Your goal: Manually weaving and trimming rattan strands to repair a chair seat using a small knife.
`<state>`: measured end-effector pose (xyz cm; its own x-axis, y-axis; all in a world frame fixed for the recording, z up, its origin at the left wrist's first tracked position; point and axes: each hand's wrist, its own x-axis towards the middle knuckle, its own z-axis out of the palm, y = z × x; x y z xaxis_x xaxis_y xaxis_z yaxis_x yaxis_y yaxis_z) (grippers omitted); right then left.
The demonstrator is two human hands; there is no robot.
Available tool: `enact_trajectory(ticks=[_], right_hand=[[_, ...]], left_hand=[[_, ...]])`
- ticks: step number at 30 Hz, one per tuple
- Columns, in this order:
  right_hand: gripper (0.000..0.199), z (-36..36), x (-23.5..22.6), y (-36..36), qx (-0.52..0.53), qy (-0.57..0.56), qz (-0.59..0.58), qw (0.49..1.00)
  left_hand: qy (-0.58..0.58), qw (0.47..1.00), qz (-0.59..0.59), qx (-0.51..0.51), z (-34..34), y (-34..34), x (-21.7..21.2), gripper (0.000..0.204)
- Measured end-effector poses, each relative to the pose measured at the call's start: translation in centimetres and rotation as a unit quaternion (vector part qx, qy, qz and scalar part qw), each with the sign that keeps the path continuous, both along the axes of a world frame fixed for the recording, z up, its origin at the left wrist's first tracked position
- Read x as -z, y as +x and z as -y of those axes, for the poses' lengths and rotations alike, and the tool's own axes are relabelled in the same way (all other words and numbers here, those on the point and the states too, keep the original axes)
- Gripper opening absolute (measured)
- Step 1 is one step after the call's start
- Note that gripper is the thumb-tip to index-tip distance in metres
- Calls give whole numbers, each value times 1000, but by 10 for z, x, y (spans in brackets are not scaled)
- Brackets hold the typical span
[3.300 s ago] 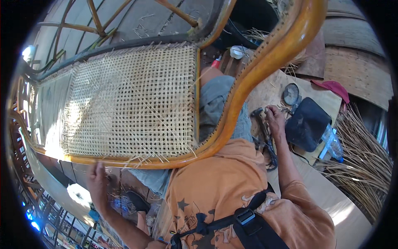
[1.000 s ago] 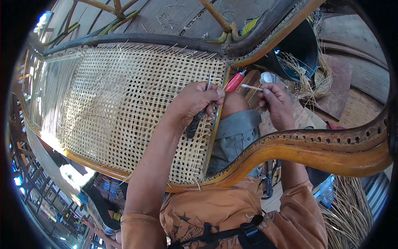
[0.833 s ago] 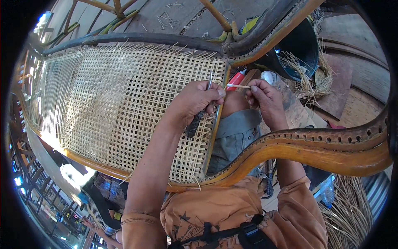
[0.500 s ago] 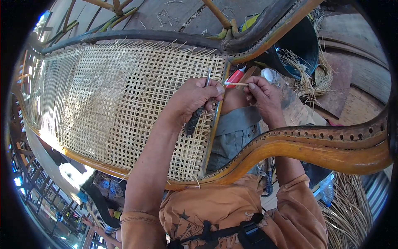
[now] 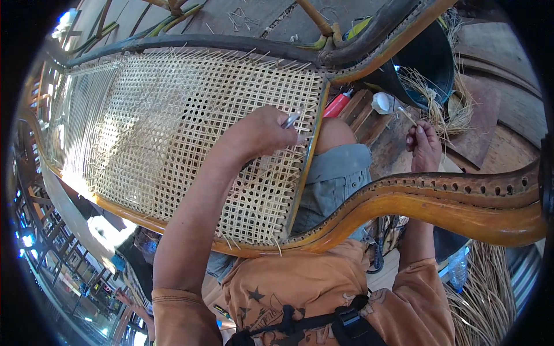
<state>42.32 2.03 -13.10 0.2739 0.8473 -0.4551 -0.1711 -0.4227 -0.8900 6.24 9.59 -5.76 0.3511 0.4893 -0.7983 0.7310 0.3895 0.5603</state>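
The woven cane panel (image 5: 190, 109) fills the left and middle, set in a curved wooden frame (image 5: 398, 207). Near the panel's right edge, my left hand (image 5: 265, 135) is closed around a tool with a metal shank (image 5: 291, 119); its dark handle, seen earlier, is now mostly hidden by the hand. Out to the right, beyond the frame, my right hand (image 5: 425, 147) pinches a thin wooden stick (image 5: 407, 116) with a whitish tip. That tip is close to a small white cup (image 5: 380, 103) but apart from it.
A red bottle (image 5: 337, 104) lies by wooden blocks (image 5: 360, 109) right of the panel. Behind stands a dark bucket (image 5: 433, 63) with loose cane strands (image 5: 456, 115). The frame's curved arm passes over my right forearm. A cane bundle (image 5: 490, 282) lies at lower right.
My right hand has moved right, carrying the stick away from my left hand toward the white cup's side. My left hand has turned, knuckles up, and stays over the panel's right edge.
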Motion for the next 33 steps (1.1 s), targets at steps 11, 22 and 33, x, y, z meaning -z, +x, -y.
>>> enact_trajectory(ticks=[11, 22, 33], right_hand=[[11, 10, 9, 1, -1, 0, 12, 1000], [15, 5, 18, 14, -24, 23, 128, 991], [21, -33, 20, -6, -253, 54, 569, 781]], left_hand=[[98, 976, -62, 183, -9, 26, -10, 30], [87, 964, -111, 224, -11, 40, -7, 32], [137, 987, -81, 23, 1, 22, -10, 50]])
